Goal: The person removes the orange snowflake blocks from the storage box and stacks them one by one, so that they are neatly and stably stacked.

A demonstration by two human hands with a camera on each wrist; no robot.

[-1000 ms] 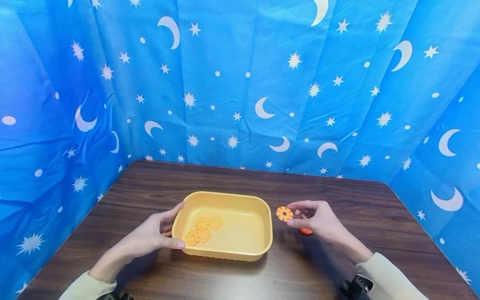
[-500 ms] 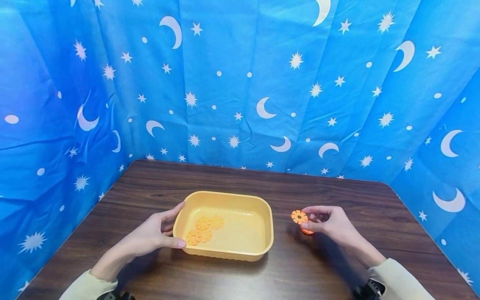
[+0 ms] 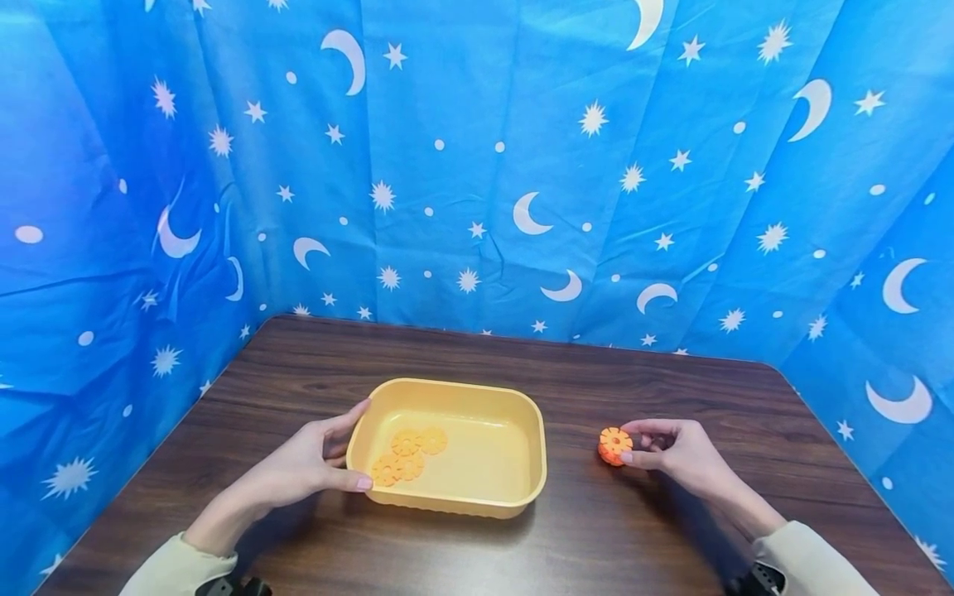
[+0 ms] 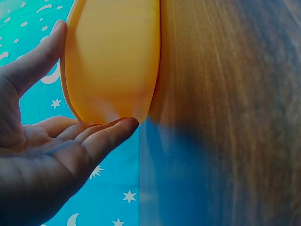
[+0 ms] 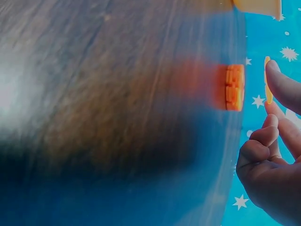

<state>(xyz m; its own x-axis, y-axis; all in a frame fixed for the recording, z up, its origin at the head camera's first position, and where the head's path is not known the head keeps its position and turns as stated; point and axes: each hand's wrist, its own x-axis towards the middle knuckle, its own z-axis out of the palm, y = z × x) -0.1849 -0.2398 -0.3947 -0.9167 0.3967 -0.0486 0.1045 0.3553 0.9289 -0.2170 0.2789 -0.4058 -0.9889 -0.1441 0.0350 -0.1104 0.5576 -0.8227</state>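
Note:
My left hand [image 3: 294, 463] grips the left end of a yellow plastic tub [image 3: 447, 503], thumb at its near left corner and fingers along its outer side. Inside the tub, at the left, lie several flat orange notched discs [image 3: 407, 443]. To the right of the tub, my right hand [image 3: 689, 454] pinches one orange notched disc [image 3: 616, 439] between thumb and fingers. A short stack of orange discs [image 5: 235, 87] sits on the table just below it; in the right wrist view a gap separates the held disc from the stack. From the head, the held disc mostly hides the stack.
Everything stands on a dark wood-grain table [image 3: 566, 546] with rounded far corners. Behind it and at both sides hangs a blue curtain [image 3: 477, 182] with white moons and stars.
My right hand has moved right and slightly nearer with the held disc, away from the tub's side to over the stack. My left hand and the tub keep their place.

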